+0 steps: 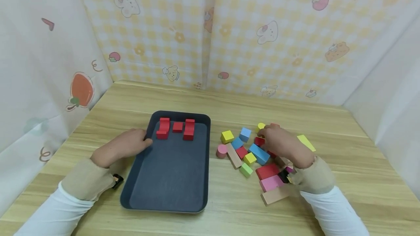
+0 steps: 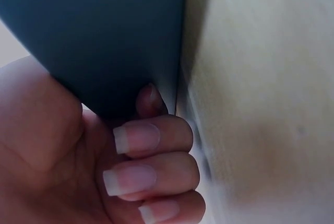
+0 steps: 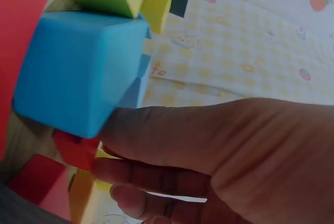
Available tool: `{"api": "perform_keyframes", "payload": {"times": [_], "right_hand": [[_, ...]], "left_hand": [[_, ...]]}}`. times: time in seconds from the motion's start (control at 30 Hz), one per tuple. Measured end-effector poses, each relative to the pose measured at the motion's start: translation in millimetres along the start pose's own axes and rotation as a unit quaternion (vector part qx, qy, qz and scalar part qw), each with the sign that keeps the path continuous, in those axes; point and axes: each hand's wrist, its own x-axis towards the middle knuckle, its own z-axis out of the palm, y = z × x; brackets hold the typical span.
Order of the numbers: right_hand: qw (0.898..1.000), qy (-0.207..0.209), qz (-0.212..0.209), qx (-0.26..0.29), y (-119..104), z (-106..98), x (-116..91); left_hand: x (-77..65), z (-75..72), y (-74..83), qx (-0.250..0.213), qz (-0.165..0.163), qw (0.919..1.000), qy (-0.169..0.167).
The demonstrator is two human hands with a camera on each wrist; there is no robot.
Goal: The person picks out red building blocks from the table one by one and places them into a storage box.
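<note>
My left hand point(image 1: 126, 144) grips the left rim of a dark rectangular tray point(image 1: 167, 188), thumb over the edge. In the left wrist view, the fingers point(image 2: 156, 174) curl beside the tray's outer wall. Three red blocks stand in the tray's far end: two curved ones and a small square block point(image 1: 178, 127) between them. My right hand point(image 1: 283, 142) reaches into a group of loose blocks. Its thumb and index fingertips are at a small red block point(image 3: 75, 148), under a blue block point(image 3: 78, 72) in the right wrist view. Whether they pinch it is unclear.
Several coloured blocks lie right of the tray, including a yellow cube point(image 1: 227, 137), a pink cylinder point(image 1: 221, 151), a green block point(image 1: 246, 170) and a wooden plank point(image 1: 275, 195). A yellow piece point(image 1: 306, 143) lies beyond the right wrist. Patterned curtain point(image 1: 242, 46) hangs behind the table.
</note>
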Motion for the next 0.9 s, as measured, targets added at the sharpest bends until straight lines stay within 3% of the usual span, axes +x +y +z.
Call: {"api": "perform_keyframes", "payload": {"times": [0.3, 0.9], "right_hand": [[1.0, -0.012, -0.005, -0.013, 4.1, 9.2, 7.6], [0.999, 0.039, -0.038, -0.008, -6.3, -5.5, -1.4]], "left_hand": [[1.1, 2.9, -2.1, -0.003, 0.003, 1.0, 0.004], [1.6, 1.5, -2.1, -0.001, -0.001, 1.0, -0.002]]}}
